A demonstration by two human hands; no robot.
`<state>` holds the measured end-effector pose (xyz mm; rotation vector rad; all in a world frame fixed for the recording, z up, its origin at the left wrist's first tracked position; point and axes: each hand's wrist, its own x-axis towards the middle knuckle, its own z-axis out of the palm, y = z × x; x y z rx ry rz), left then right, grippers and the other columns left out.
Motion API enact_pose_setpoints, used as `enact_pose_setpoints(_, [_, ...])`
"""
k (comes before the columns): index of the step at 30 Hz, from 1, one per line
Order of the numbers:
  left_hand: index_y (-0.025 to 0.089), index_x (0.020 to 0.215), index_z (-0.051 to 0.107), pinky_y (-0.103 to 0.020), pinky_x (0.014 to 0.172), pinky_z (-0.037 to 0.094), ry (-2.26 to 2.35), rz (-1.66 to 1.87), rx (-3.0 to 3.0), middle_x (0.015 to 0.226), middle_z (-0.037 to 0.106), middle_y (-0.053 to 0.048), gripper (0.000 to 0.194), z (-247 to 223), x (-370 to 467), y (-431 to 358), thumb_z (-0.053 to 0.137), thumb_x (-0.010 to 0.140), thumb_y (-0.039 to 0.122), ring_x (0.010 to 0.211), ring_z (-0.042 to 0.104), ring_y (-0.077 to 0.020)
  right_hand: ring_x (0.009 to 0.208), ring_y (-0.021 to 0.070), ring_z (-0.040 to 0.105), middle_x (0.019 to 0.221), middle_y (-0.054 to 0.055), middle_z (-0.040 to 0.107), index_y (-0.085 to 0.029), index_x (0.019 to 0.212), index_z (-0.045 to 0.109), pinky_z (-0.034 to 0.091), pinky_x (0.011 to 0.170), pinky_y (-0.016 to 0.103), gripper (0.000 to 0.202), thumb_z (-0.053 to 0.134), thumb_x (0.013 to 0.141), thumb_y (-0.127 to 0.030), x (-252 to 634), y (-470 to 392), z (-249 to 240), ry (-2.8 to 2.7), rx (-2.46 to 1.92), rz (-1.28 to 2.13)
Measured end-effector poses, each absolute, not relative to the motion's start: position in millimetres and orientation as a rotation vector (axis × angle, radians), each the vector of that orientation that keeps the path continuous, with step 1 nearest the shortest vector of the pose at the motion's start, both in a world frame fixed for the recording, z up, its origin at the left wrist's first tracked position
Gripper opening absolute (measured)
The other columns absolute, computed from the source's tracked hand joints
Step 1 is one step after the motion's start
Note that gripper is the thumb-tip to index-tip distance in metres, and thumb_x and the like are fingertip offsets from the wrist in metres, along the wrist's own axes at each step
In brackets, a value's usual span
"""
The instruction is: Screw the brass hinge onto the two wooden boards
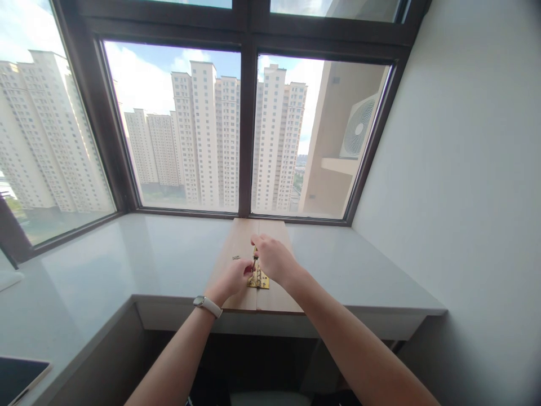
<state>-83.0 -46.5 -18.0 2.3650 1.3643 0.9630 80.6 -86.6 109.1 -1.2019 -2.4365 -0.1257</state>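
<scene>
Two light wooden boards (226,242) lie side by side on the white sill, with a gold-coloured hinge (262,282) across their seam. My right hand (274,256) is closed around the handle of a small screwdriver (255,263), which points down at the hinge. The handle is mostly hidden inside that hand. Low by the screwdriver's tip, the fingers of my left hand (237,276) are pinched together above the hinge's left leaf; what they hold is too small to make out. Several small screws (236,257) rest on the left board.
The white sill (169,254) runs under a dark-framed window (245,169) and ends at a front edge. A white wall (456,169) rises on the right. A dark flat device (21,378) lies at the lower left. My left wrist wears a watch (207,305).
</scene>
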Motion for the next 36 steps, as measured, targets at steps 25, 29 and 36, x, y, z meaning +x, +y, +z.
enact_pose_setpoints(25, [0.020,0.088,0.058,-0.031,0.065,0.041,1.435,0.747,2.543,0.085,0.067,-0.009,0.024,-6,-81,-37,0.044,0.098,0.036,0.074,0.061,-0.0210,0.089,0.0221,0.067,0.101,0.008,0.068,-0.023,0.105,0.061,0.055,0.082,0.036,0.015,0.056,0.097,-0.034,180,-181,17,-1.601,-1.173,0.018])
enact_pose_setpoints(29, [0.019,0.088,0.060,-0.029,0.067,0.044,1.588,1.025,2.334,0.082,0.068,-0.006,0.010,-8,-101,-15,0.051,0.091,0.023,0.074,0.063,-0.0194,0.090,0.0239,0.069,0.102,0.010,0.070,-0.023,0.104,0.063,0.057,0.082,0.036,0.016,0.060,0.094,-0.035,184,-198,-8,-1.508,-1.194,0.045])
enact_pose_setpoints(36, [0.017,0.088,0.066,-0.030,0.076,0.048,1.761,1.129,2.068,0.086,0.072,-0.007,0.012,-31,-135,26,0.054,0.085,0.017,0.082,0.067,-0.0192,0.089,0.0224,0.070,0.102,0.008,0.071,-0.024,0.105,0.062,0.058,0.080,0.033,0.015,0.060,0.094,-0.034,183,-205,-35,-1.520,-1.226,0.124])
